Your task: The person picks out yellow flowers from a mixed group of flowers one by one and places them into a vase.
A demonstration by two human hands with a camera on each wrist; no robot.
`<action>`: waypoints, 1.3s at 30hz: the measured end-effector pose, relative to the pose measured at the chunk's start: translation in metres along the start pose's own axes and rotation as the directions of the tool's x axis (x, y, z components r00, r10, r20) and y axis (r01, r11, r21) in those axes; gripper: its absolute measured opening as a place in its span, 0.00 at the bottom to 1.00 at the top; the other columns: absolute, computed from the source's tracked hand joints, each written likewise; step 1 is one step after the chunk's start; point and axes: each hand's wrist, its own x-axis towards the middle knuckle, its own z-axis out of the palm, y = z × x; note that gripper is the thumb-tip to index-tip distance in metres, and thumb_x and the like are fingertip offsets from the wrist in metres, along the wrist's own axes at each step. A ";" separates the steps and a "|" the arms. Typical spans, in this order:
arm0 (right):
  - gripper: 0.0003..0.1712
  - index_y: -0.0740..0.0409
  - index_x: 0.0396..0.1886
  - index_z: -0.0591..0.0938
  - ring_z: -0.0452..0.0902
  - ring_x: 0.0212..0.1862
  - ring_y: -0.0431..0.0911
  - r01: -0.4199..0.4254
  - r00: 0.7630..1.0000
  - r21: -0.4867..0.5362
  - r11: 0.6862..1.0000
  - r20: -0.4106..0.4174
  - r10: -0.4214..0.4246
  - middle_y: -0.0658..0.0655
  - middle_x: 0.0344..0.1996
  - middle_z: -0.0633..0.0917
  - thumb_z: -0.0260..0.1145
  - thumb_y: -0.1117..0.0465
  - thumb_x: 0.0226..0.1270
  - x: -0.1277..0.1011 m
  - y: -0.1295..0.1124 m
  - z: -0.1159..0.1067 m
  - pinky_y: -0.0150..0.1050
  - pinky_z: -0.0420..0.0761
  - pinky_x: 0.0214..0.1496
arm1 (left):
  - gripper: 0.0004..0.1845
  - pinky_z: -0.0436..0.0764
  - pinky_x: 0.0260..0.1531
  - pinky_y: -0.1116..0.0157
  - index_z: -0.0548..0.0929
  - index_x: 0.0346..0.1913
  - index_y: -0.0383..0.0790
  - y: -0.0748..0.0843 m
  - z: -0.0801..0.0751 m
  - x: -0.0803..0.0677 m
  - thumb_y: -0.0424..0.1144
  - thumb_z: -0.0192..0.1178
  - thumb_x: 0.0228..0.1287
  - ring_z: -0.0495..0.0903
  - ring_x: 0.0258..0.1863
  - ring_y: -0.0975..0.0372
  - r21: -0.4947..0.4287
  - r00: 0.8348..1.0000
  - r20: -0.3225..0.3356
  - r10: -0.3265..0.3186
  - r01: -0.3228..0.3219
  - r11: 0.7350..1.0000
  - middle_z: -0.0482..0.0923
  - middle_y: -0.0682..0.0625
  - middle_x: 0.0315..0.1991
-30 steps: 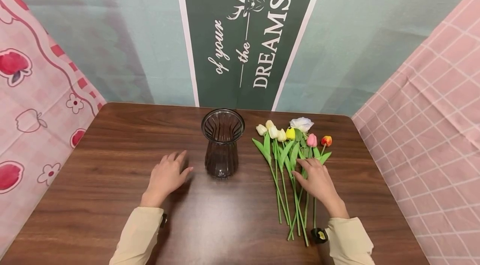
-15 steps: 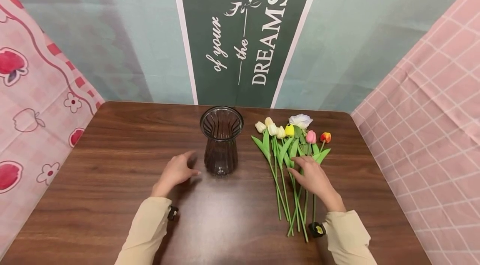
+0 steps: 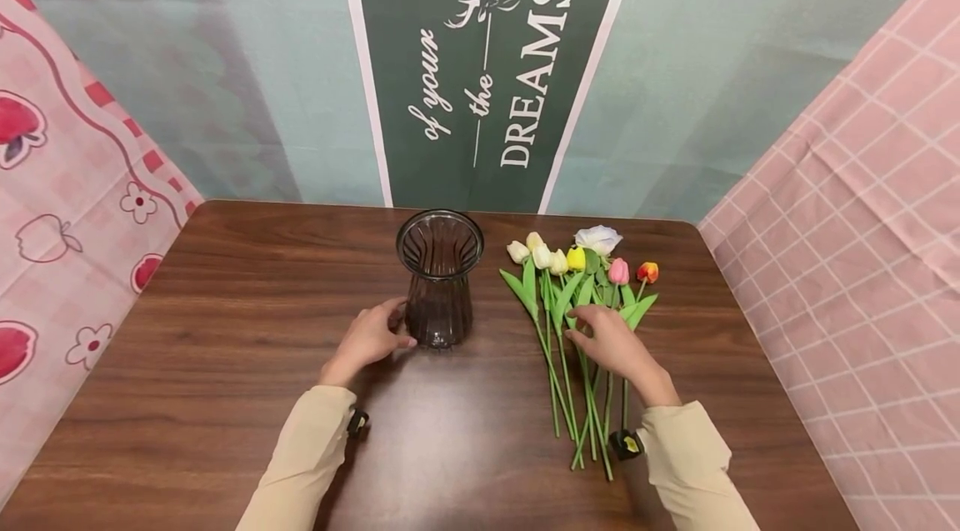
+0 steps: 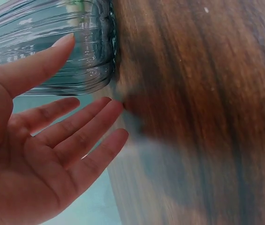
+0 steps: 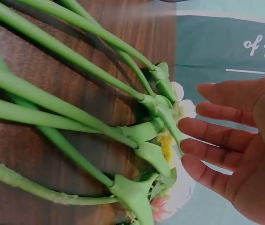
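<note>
Tabletop, left hand (image 4: 34, 140) beside vase (image 4: 53, 51)

Ribbed glass vase and loose tulip stems on wood table.
Vase (image 3: 439, 277): dark clear glass, flared mouth, upright, centre of table. Tulips (image 3: 574, 298): white, yellow, pink, orange heads pointing away, green stems fanned flat just right of vase, not touching it.

vase (image 3: 438, 281): smoky ribbed glass | tulips (image 3: 577, 264): white, yellow, pink, orange, green stems | table (image 3: 225, 331): dark woodgrain
</note>
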 end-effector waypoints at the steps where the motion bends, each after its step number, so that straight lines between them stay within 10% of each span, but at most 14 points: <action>1: 0.13 0.70 0.41 0.80 0.76 0.29 0.48 -0.002 1.000 -0.002 1.000 0.006 0.002 0.56 0.27 0.80 0.65 0.67 0.56 0.001 0.000 -0.001 0.41 0.75 0.29 | 0.36 0.73 0.45 0.51 0.70 0.59 0.32 0.000 0.000 0.000 0.39 0.71 0.44 0.77 0.43 0.49 -0.001 1.000 -0.003 -0.001 0.001 1.000 0.80 0.39 0.42; 25: 0.05 0.60 0.20 0.78 0.67 0.20 0.41 0.006 0.977 -0.019 1.000 0.213 -0.002 0.48 0.14 0.74 0.66 0.67 0.51 0.044 -0.023 0.008 0.35 0.70 0.24 | 0.36 0.70 0.51 0.50 0.70 0.60 0.33 -0.001 0.001 0.000 0.38 0.70 0.46 0.76 0.47 0.47 -0.027 1.000 0.008 -0.022 0.022 0.999 0.79 0.38 0.45; 39: 0.11 0.60 0.14 0.76 0.73 0.10 0.43 -0.278 0.934 0.025 0.960 0.241 0.264 0.51 0.07 0.74 0.66 0.68 0.54 0.047 -0.027 0.025 0.32 0.73 0.17 | 0.35 0.71 0.50 0.50 0.70 0.60 0.33 -0.002 0.003 -0.001 0.39 0.70 0.47 0.76 0.47 0.48 -0.025 1.000 0.007 -0.014 0.015 1.000 0.79 0.38 0.45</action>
